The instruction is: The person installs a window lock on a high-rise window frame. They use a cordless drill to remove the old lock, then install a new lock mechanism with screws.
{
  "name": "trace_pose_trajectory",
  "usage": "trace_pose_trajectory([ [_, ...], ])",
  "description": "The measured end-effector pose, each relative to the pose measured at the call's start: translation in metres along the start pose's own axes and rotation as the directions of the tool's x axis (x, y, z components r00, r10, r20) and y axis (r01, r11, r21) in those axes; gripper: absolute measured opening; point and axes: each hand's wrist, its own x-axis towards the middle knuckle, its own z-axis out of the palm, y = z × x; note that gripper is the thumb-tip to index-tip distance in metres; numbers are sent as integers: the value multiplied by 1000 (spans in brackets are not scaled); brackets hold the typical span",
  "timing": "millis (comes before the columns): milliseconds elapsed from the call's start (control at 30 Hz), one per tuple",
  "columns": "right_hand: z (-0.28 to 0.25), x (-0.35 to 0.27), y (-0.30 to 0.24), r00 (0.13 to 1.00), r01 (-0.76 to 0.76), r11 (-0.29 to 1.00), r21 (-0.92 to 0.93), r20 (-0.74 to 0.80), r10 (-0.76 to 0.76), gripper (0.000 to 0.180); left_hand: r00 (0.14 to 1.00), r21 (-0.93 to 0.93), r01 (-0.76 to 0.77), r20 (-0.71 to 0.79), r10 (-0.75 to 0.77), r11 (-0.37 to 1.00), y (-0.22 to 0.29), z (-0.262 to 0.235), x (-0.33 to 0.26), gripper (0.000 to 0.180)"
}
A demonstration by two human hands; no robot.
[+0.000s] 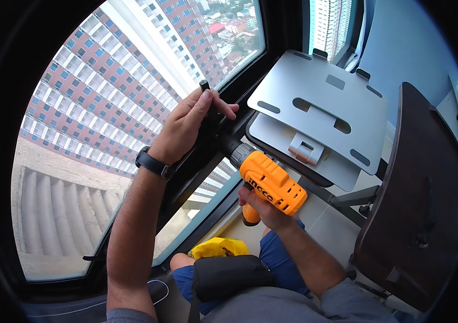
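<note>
My right hand (266, 209) is wrapped round the grip of an orange cordless drill (273, 180). The dark grey chuck (238, 152) points up and left, toward the black window frame; its front end blends into the dark frame, so I cannot tell whether a bit touches anything. Up by the window, my left hand (188, 119) wears a black wristband (153, 163). Its thumb and fingers close on a short black piece (203, 85) with a greyish end, which sticks out above the thumb. Whether that piece is fixed to the frame cannot be made out.
Right of the drill stands a silver laptop stand (320, 94) on a small dark-edged table. A dark brown board or tabletop (409, 215) stands tilted at far right. A yellow bag (218, 247) and a black pouch (233, 276) are at my lap. Tall buildings show through the glass.
</note>
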Motion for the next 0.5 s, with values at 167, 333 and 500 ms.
trace_pose_trajectory([
  [167,-7,5,2,999,16,998,-66,-45,-19,36,1000,-21,9,-4,-9,1000,0,3,6,39],
  [333,1,6,4,995,88,996,-14,-54,-88,30,1000,-1,18,2,-18,1000,-1,2,3,39],
  [500,1,6,4,996,75,997,-9,-44,-75,23,1000,-22,-4,-6,4,1000,-5,4,2,40],
])
